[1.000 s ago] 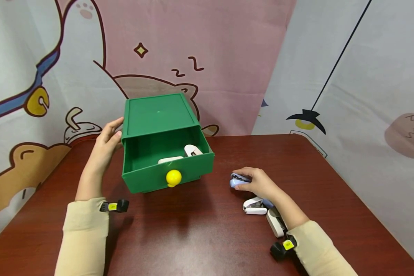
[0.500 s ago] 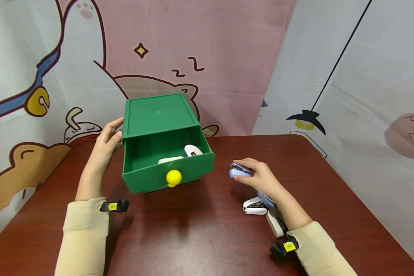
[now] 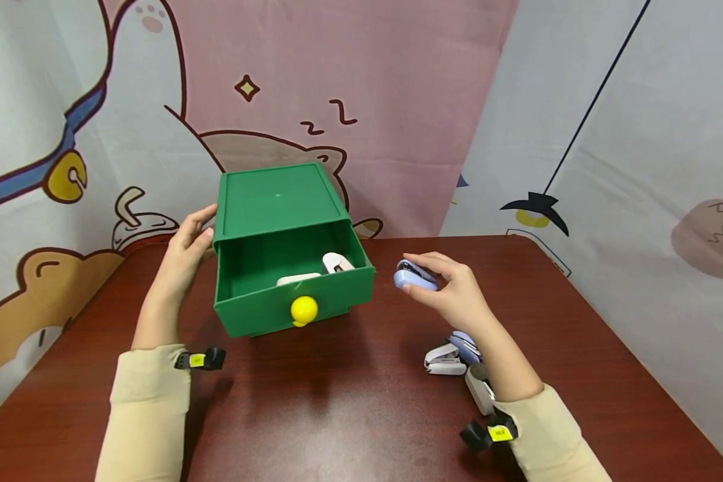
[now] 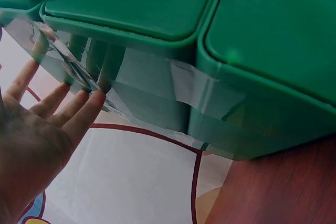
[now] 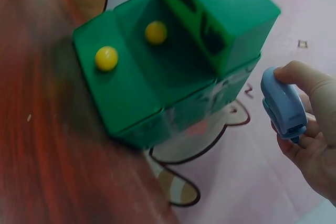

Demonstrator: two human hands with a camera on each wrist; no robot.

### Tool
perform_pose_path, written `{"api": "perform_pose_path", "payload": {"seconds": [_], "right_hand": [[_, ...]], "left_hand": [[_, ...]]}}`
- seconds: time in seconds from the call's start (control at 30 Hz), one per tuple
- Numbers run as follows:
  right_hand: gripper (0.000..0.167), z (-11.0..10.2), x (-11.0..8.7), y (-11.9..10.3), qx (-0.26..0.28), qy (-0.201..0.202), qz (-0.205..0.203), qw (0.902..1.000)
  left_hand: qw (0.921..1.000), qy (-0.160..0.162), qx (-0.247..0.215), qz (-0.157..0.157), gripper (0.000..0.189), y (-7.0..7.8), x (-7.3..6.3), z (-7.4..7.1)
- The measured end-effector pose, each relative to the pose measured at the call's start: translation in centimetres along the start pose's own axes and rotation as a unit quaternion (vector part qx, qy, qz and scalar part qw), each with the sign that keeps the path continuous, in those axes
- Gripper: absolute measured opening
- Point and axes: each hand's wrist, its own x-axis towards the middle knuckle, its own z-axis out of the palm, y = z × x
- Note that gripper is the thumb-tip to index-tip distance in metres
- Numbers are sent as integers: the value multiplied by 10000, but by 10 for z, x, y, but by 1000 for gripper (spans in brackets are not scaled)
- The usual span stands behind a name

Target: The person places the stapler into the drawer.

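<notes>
My right hand (image 3: 458, 294) pinches a light blue stapler (image 3: 414, 276) above the table, right of the green drawer cabinet (image 3: 277, 201). In the right wrist view the stapler (image 5: 283, 100) sits between thumb and fingers. The cabinet's top drawer (image 3: 337, 294) is pulled out, with a yellow knob (image 3: 304, 310) on its front. Inside it lie two whitish staplers, one of them a white stapler (image 3: 336, 262) by the right wall. With fingers extended, my left hand (image 3: 183, 258) rests against the cabinet's left side; the fingertips (image 4: 97, 98) meet its taped wall in the left wrist view.
Under my right forearm, a white stapler (image 3: 446, 360), a blue-violet stapler (image 3: 465, 347) and another white stapler (image 3: 479, 389) lie close together on the dark red table (image 3: 349, 428). A printed cloth (image 3: 397, 120) hangs behind the table.
The right hand has lifted the light blue stapler off the table and carried it up and slightly left, away from the other staplers. My left hand stays against the cabinet.
</notes>
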Motion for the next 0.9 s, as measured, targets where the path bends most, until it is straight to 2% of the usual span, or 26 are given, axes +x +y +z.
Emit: {"api": "perform_pose_path", "payload": {"seconds": [0.33, 0.6, 0.9], "right_hand": [[45, 3, 9, -35, 250, 344, -296, 9987], [42, 7, 22, -62, 555, 383, -924, 9934], [45, 18, 42, -83, 971, 40, -1049, 9897]], "left_hand": [[10000, -4, -25, 22, 44, -1, 1, 0], [9997, -15, -238, 78, 45, -1, 1, 0], [9996, -44, -256, 93, 45, -2, 1, -2]]}}
